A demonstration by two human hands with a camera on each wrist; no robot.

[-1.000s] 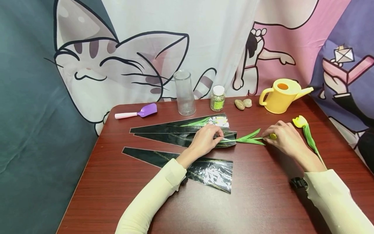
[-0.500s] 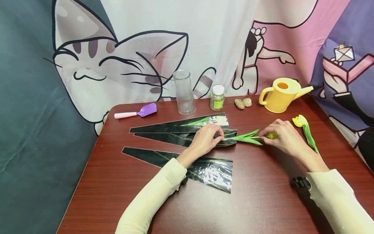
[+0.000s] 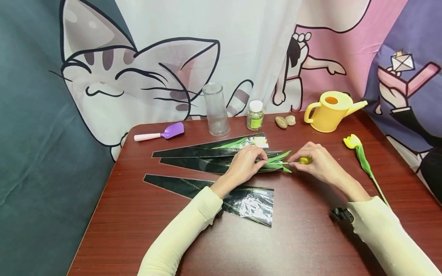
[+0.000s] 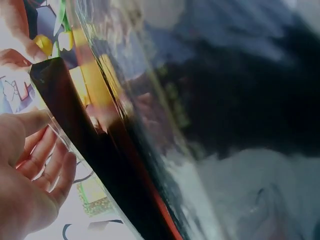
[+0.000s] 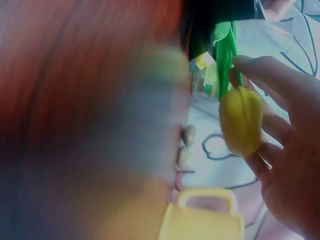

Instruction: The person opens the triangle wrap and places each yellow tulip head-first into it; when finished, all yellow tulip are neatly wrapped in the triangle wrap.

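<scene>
Nearest, an empty cellophane sleeve (image 3: 241,199) lies flat on the table (image 3: 297,245). Behind it the left hand (image 3: 243,165) pinches the open mouth of the middle sleeve (image 3: 210,164), fingers curled on its edge. Right hand (image 3: 315,163) grips a yellow tulip (image 3: 305,160) at the bloom between thumb and fingers – leaves at the sleeve mouth, stem partly inside. Third sleeve (image 3: 221,145) just behind, with a flower in it. Loose tulip (image 3: 359,153) lies to the right. Far edge – purple scoop (image 3: 162,133), glass vase (image 3: 215,109), small jar (image 3: 255,115), two stones (image 3: 285,121), yellow watering can (image 3: 329,111).
</scene>
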